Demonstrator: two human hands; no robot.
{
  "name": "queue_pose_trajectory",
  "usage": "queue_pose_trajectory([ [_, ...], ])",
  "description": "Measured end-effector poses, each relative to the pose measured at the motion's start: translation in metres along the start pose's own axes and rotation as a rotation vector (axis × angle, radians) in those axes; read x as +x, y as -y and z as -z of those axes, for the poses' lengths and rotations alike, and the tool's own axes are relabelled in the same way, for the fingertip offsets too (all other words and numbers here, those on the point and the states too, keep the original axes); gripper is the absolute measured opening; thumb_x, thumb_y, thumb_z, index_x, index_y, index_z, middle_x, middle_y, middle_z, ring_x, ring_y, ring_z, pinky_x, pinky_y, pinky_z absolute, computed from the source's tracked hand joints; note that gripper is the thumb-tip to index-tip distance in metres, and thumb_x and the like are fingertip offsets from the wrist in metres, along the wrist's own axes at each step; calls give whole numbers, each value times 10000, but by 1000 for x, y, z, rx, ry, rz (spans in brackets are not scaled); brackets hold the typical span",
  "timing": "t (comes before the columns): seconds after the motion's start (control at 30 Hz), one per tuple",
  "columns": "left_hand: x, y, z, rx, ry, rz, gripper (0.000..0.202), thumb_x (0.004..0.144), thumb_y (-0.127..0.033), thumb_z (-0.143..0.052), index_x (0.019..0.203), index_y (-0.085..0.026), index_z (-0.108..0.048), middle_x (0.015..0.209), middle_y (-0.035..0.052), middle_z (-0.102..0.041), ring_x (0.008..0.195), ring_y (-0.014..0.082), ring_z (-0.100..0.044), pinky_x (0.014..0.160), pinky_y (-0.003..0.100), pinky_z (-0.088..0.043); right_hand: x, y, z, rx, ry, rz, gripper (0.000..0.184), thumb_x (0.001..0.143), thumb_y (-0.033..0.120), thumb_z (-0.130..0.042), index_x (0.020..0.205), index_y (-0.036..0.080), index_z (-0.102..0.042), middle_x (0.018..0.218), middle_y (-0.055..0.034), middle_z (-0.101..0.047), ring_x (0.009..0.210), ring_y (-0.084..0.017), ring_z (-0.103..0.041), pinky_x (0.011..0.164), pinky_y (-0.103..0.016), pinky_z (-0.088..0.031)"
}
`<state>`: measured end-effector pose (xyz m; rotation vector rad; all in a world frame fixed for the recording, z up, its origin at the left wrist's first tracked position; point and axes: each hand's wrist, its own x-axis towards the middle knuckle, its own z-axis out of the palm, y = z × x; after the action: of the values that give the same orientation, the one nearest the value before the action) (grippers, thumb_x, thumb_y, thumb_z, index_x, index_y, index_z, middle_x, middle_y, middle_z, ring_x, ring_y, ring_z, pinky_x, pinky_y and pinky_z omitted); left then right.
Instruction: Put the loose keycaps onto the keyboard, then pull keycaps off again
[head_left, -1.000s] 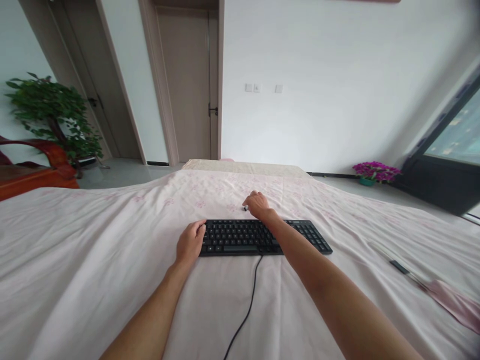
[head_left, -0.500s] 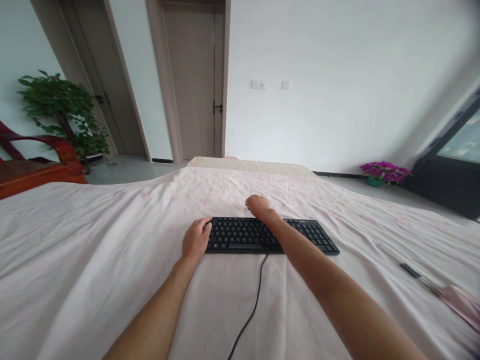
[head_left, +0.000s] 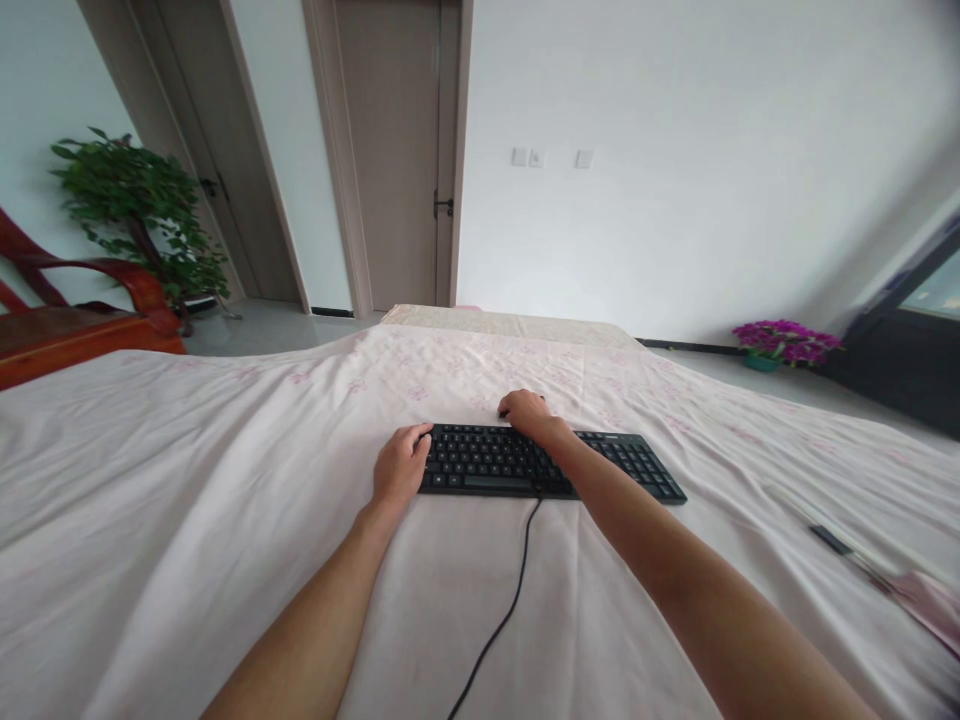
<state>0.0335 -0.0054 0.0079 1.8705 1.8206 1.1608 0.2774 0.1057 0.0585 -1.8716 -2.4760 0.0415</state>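
A black keyboard (head_left: 487, 460) lies on a pale pink sheet (head_left: 187, 480), and its black cable (head_left: 510, 600) runs toward me. My left hand (head_left: 401, 465) is closed over the keyboard's left end, thumb on the keys. My right hand (head_left: 529, 410) rests at the keyboard's far edge near the middle. Its fingers are curled down, and what they hold, if anything, is hidden. My right forearm crosses over the keys.
A small dark flat object (head_left: 829, 540) and a pink cloth (head_left: 926, 600) lie on the sheet at the right. A red wooden chair (head_left: 75, 320) and a green plant (head_left: 139, 215) stand at the left. A closed door (head_left: 397, 150) and purple flowers (head_left: 784, 343) are behind.
My right hand has drawn back a little to the keyboard's far edge. The small object at its fingertips a second ago no longer shows. My left hand stays on the keyboard's left end.
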Motion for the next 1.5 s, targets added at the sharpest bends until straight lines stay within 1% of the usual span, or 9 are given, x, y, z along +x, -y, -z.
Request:
queue_pose_trajectory([
  [0.2, -1, -1, 1, -3, 2, 1, 341, 904, -308, -416, 1160, -244, -631, 1209, 34, -624, 1129, 184, -564, 1004, 323, -409, -3, 5, 0, 62, -17, -14, 301, 778, 99, -560, 999, 182, -746, 1047, -109, -708, 974, -232, -638, 832, -282, -455],
  [0.37, -2, 2, 0, 8, -2, -8, 345, 911, -321, -407, 1162, -250, -631, 1211, 30, -621, 1126, 181, -563, 996, 315, -412, -23, 3, 15, 150, -63, -11, 296, 754, 193, -634, 1032, 234, -729, 1013, -40, -719, 934, -202, -642, 777, -248, -463],
  [0.47, -2, 4, -2, 16, 3, -11, 347, 910, -330, -410, 1168, -250, -628, 1212, 33, -619, 1128, 183, -561, 989, 310, -415, -51, -4, 23, 352, -98, 29, 288, 747, 254, -658, 1026, 227, -722, 917, -5, -728, 837, -163, -650, 715, -216, -467],
  [0.6, -2, 4, -2, 20, 0, -9, 345, 903, -337, -415, 1159, -256, -630, 1203, 31, -621, 1118, 194, -563, 979, 319, -420, -103, -14, 22, 662, -99, 70, 251, 703, 234, -683, 947, 199, -733, 801, -2, -714, 742, -159, -639, 676, -238, -471],
  [0.7, -2, 4, -2, 29, 1, 9, 343, 892, -335, -431, 1166, -267, -626, 1205, 26, -619, 1109, 196, -568, 973, 318, -424, -137, -17, 14, 703, -109, 73, 221, 694, 216, -685, 908, 205, -741, 771, -1, -685, 688, -149, -609, 639, -248, -459],
  [0.8, -2, 5, -3, 38, 5, 10, 338, 882, -319, -444, 1160, -272, -630, 1206, 18, -622, 1113, 194, -568, 975, 310, -424, -157, -20, 4, 686, -173, 104, 205, 691, 190, -690, 885, 222, -749, 847, -11, -664, 714, -141, -594, 668, -253, -456],
  [1.0, -1, 10, -5, 44, -3, 1, 336, 870, -316, -461, 1161, -292, -628, 1214, 3, -621, 1116, 197, -568, 951, 312, -442, -160, -25, -5, 631, -233, 120, 221, 705, 148, -675, 892, 236, -753, 857, -18, -644, 770, -153, -583, 705, -262, -450],
  [1.23, -1, 11, -6, 37, 6, 9, 340, 869, -323, -464, 1168, -296, -624, 1224, 0, -615, 1111, 200, -568, 946, 315, -446, -158, -26, -13, 655, -171, 92, 231, 699, 139, -671, 895, 229, -753, 863, -14, -649, 718, -138, -589, 682, -260, -457],
  [1.5, -1, 11, -6, 24, 9, 18, 337, 863, -327, -473, 1160, -296, -627, 1225, 3, -611, 1105, 201, -570, 963, 321, -443, -161, -21, -4, 558, -191, 94, 231, 713, 115, -653, 887, 227, -755, 886, -17, -684, 837, -167, -619, 773, -266, -459],
])
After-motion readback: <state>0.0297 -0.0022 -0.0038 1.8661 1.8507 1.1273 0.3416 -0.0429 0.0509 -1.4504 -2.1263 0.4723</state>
